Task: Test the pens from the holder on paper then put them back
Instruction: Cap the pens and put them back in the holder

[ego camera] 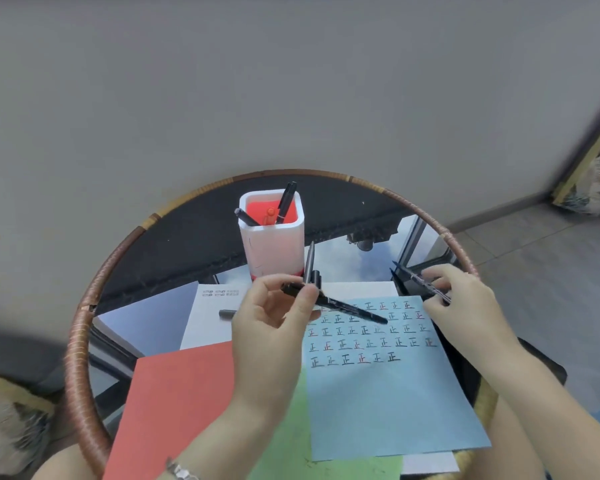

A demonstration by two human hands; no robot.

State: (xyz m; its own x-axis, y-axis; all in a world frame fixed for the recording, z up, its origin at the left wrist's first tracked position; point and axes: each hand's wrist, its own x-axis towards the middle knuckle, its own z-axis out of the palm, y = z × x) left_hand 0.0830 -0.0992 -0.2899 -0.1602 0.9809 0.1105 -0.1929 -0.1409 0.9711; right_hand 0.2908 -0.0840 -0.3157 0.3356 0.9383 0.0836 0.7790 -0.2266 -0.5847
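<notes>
Two pens are in hand at once, and that is where trouble could start. The left hand (271,327), at centre frame, pinches a black pen (340,306) near its back end between thumb and fingers, so most of the barrel sticks out to the right, its tip over the top rows of marks on the blue paper (388,403). The same hand also seems to grip two upright dark pieces, probably caps (310,265); juggling these could let one slip onto the glass table (160,258) and roll. The right hand (465,306), at right of centre, is closed on a second pen (420,280) held by its lower end, tip pointing up-left, clear of the paper. Uncapped tips could smear the sheet or fingers. Behind, above centre, the white holder (274,244) stands with pens inside, close enough to be knocked by a reach.
</notes>
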